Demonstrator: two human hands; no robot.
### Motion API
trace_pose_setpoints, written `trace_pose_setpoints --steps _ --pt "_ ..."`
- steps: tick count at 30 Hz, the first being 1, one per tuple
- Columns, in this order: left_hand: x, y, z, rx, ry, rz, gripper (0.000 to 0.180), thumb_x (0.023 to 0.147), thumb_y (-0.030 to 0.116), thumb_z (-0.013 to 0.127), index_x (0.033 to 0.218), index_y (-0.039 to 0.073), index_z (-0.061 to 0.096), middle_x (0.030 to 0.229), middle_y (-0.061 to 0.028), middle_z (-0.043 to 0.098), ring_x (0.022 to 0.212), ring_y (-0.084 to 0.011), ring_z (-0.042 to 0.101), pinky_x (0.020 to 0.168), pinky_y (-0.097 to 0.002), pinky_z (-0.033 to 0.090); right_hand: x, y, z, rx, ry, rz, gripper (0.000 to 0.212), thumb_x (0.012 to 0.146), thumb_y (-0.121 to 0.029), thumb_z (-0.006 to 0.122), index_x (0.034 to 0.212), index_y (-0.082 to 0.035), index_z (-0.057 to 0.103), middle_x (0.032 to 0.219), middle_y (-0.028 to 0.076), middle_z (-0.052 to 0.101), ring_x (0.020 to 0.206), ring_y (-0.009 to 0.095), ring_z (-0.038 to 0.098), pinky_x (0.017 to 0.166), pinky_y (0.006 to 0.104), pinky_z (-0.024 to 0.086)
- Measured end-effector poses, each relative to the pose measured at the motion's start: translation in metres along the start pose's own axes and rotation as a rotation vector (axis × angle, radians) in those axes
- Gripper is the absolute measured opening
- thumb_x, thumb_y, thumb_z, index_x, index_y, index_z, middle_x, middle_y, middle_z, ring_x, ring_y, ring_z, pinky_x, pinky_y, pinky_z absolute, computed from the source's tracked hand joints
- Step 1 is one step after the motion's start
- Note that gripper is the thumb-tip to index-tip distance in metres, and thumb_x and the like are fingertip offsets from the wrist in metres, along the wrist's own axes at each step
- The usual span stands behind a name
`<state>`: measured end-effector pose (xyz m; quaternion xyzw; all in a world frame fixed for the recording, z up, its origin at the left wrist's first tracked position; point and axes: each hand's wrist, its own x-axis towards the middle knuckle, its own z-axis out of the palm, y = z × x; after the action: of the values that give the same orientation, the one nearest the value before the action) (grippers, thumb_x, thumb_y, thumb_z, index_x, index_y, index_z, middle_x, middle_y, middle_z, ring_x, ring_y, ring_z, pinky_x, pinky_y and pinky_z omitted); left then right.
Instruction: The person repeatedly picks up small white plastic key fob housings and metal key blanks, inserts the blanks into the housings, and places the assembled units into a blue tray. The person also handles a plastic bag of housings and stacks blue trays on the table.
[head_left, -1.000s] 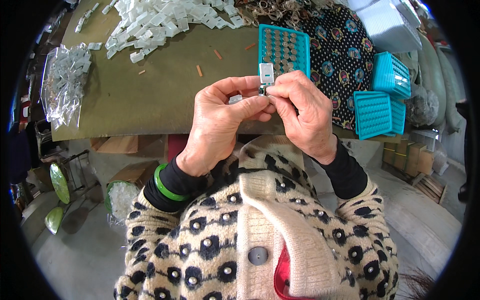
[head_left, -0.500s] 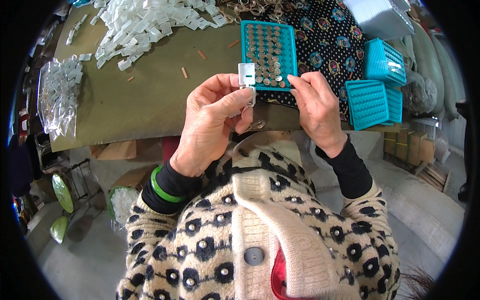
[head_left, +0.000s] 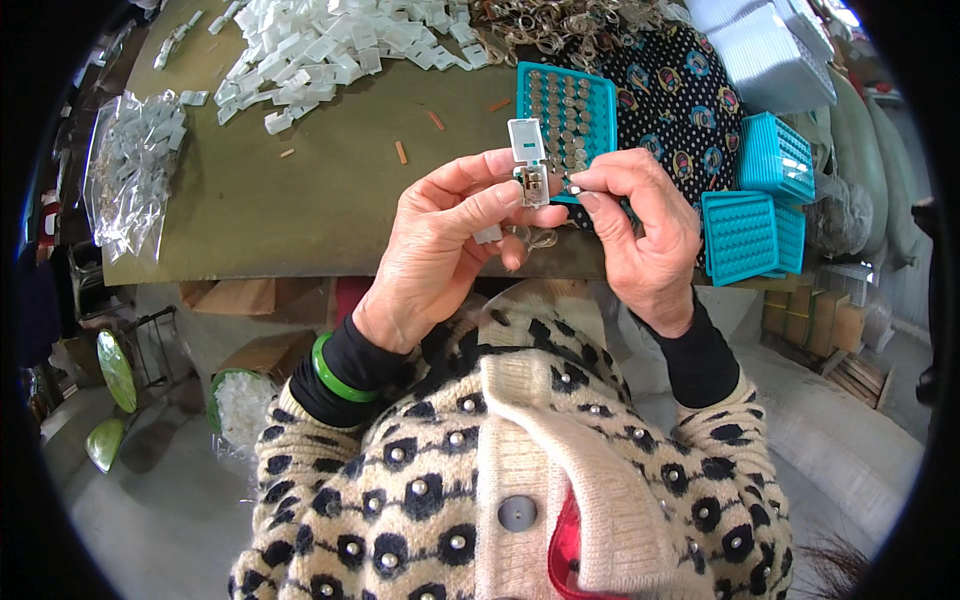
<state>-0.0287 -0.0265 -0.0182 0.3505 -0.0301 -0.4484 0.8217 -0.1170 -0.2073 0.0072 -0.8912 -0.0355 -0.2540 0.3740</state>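
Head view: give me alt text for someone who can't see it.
Left hand holds a small white clip upright while the right hand pinches a tiny metal part against it, above a table with a teal tray and a pile of white clips.

olive table [head_left: 300,200] — white clip pile [head_left: 330,45], teal trays [head_left: 565,110], patterned cloth [head_left: 680,90]

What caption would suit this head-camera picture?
Left hand holds a small white plastic case while right hand pinches beside it, above a teal tray.
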Motion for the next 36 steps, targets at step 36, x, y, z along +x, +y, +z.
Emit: trace_pose_setpoints --steps 36 --pt "-0.025 0.020 0.014 0.098 -0.057 0.231 0.016 0.093 0.003 0.067 0.109 -0.001 0.066 0.085 -0.0068 0.066 0.067 -0.0115 0.061 0.051 -0.0222 0.044 0.033 -0.050 0.018 1.328 -0.127 0.702 0.021 0.092 -0.003 0.066 0.105 -0.005 0.049 0.099 0.006 0.059 0.088 0.016 0.062 0.075 0.0319 0.056"
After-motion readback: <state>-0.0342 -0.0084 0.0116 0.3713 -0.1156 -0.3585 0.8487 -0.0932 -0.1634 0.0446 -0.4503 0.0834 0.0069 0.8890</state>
